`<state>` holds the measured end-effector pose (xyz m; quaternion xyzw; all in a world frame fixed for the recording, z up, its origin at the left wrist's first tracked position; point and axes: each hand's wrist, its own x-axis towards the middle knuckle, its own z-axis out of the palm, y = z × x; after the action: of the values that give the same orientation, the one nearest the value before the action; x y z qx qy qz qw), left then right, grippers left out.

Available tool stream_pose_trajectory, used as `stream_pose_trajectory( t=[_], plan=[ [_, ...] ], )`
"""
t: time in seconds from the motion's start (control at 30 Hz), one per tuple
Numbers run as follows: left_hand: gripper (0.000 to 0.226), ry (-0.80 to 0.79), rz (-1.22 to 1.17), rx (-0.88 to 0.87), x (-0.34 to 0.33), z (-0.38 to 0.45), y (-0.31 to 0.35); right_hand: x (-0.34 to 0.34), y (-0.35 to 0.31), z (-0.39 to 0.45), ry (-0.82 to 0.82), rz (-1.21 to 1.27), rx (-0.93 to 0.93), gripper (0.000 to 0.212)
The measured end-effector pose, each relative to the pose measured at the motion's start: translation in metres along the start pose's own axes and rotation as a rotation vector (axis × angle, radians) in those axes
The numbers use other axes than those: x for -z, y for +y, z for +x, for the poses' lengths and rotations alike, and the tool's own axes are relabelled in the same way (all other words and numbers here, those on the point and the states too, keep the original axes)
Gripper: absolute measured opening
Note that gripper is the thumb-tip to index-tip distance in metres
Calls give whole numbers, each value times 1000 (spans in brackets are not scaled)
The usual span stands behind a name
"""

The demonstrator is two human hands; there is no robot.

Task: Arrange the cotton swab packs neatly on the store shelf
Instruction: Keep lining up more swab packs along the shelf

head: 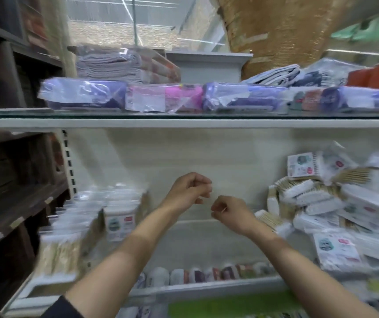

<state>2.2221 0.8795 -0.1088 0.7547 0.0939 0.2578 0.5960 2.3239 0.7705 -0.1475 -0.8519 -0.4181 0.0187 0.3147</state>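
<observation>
Both arms reach into the middle shelf [184,228], and the picture is a bit blurry because things are moving.

The left hand [189,191] is up in the gap in the middle. Its fingers are curled in, and it does not seem to hold a pack. The right hand [228,211] is just beside it, a little lower. Its fingers are curled too, and a thin little stick pokes out near the thumb. It might be one swab, but it is too small to be sure.

On the left side, the neat packs [85,219] stand in a row, one behind the other, right to the front edge. On the right side there is a messy pile [335,203] of packs. They lie on top of each other, some flat, some tipped, some leaning on the back wall. Between the row and the pile the shelf floor is bare.

So I think the job is partly done. The left row looks finished or nearly so, and the pile is still waiting. The hands are between packs now, with no pack held.

Next, I think a hand must go right, to the pile, and take one pack from the top. A pack pulled from the bottom could make the others slide. Then it should be stood up beside the neat row, facing the same way.

Up above are bagged cloths [165,97]. Down below are small rolls [206,273].
</observation>
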Motion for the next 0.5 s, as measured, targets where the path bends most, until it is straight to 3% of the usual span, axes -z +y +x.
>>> stream_pose_trajectory(
  t=[0.17, 0.27, 0.33, 0.43, 0.5],
  plan=[
    [11, -134, 3, 23, -50, 13, -17, 40, 47, -19, 111, -272, -131, 26],
    [10, -163, 3, 27, -66, 17, -25, 44, 66, -30, 3, -494, -178, 47],
    [9, -166, 15, 35, -69, 19, -30, 41, 73, -32, 30, -530, -126, 43],
    [9, -142, 30, 81, -61, 21, -36, 37, 71, -28, 210, -301, -62, 24],
    [17, -93, 55, 123, -51, 21, -40, 36, 61, -20, 289, 48, -69, 19]
  ],
)
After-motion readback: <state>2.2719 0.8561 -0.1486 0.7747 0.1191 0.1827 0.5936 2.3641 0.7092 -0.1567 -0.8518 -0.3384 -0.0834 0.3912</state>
